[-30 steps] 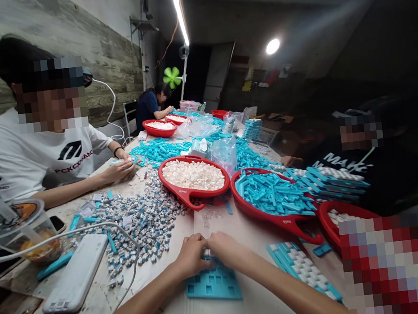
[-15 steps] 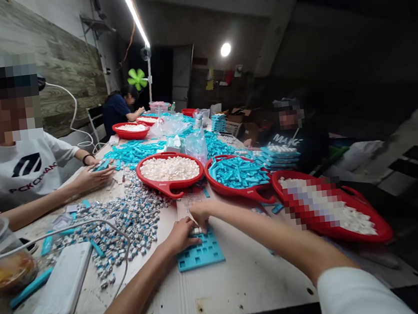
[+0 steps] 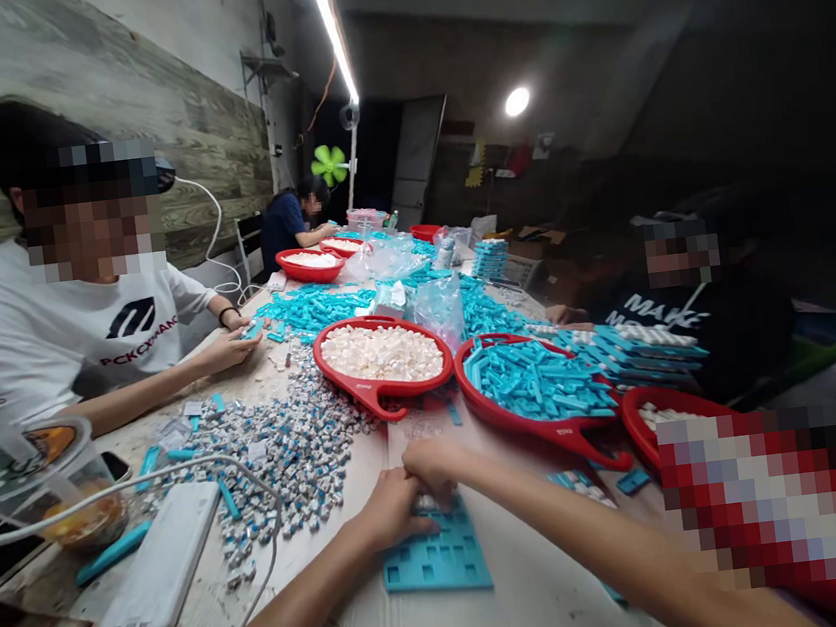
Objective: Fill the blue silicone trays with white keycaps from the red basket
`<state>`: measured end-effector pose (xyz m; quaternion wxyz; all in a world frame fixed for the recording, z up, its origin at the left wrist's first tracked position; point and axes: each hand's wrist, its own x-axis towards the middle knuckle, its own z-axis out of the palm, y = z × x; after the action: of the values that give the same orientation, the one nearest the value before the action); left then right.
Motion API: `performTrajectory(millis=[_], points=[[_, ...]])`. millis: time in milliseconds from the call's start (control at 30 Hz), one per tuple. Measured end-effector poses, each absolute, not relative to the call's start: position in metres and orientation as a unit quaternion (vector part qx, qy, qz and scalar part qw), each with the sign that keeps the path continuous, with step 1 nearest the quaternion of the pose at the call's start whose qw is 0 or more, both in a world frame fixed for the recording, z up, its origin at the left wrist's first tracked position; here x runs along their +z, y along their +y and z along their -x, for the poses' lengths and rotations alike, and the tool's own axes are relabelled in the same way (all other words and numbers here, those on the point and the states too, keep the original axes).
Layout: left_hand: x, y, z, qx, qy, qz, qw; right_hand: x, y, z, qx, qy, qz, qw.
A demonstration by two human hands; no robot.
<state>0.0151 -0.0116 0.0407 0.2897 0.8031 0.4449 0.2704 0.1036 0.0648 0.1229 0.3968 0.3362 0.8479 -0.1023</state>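
A flat turquoise plate with rows of square slots lies on the table in front of me. Small white pieces sit near its far end, partly covered by my hands. My left hand grips the plate's far left edge, its thumb lying across the top. Over the far end bends my right hand, fingers closed and pointing down onto the plate. Whatever is between those fingertips is hidden. Just beyond my hands stands a red basket of white pieces, with another red basket of turquoise pieces to its right.
Loose silver-and-blue parts spread across the table at left, near a white power bank, its cable and a plastic cup. A third red basket stands at right. Co-workers sit left, right and at the far end.
The view has swung left, so everything sits further right and lower. Both hands stay at the plate's far end, the right one still bent over it.
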Motion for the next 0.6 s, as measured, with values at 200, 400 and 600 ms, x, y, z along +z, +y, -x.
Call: performTrajectory(millis=[200,400,600], points=[[0.042,-0.017,-0.017,0.255,0.469,-0.792,0.297,0.119,0.066,-0.110,-0.063,0.879,-0.276,0.383],[0.041,-0.025,-0.023,0.247,0.497,-0.791,0.258,0.133,0.076,-0.144,-0.144,0.907,-0.299,0.259],[0.039,-0.036,-0.028,0.228,0.456,-0.816,0.274,0.177,0.157,-0.155,-0.093,0.894,-0.439,-0.009]])
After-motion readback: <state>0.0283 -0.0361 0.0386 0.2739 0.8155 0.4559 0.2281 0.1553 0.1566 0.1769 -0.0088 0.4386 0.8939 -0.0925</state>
